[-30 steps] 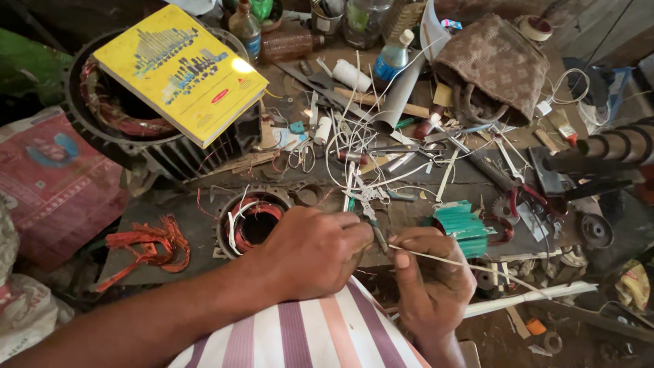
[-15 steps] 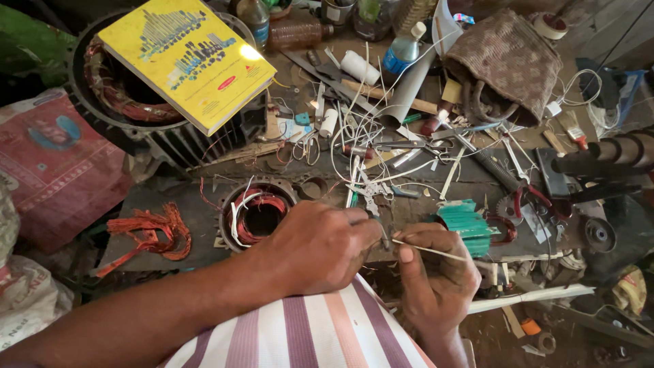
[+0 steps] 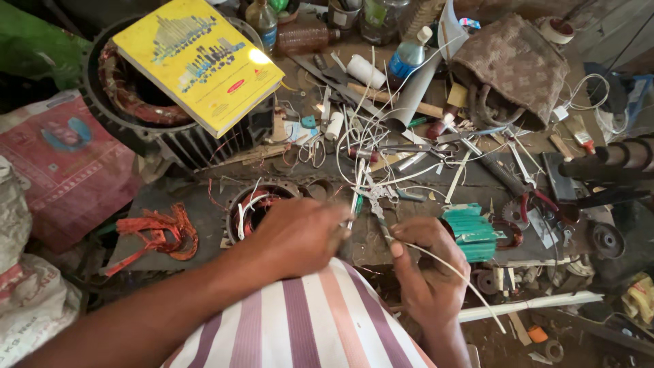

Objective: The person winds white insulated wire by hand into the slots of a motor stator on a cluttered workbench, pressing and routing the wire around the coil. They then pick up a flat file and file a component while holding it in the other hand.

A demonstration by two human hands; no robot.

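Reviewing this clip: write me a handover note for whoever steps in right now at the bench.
Left hand: closed, knuckles up, beside the small motor stator; whatever it grips is hidden.
Right hand: pinching a thin white sleeve that trails off to the right.
Both hands meet at a slim metal tool between them.
Nearby: green plastic strips, loose white sleeves, red copper coil on the left.
Done or left: cannot tell from this view.

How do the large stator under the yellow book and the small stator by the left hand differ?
The large stator is finned, far wider, and half covered by the yellow book; the small stator is uncovered, with white leads sticking out, beside the left hand. Both hold reddish copper windings.
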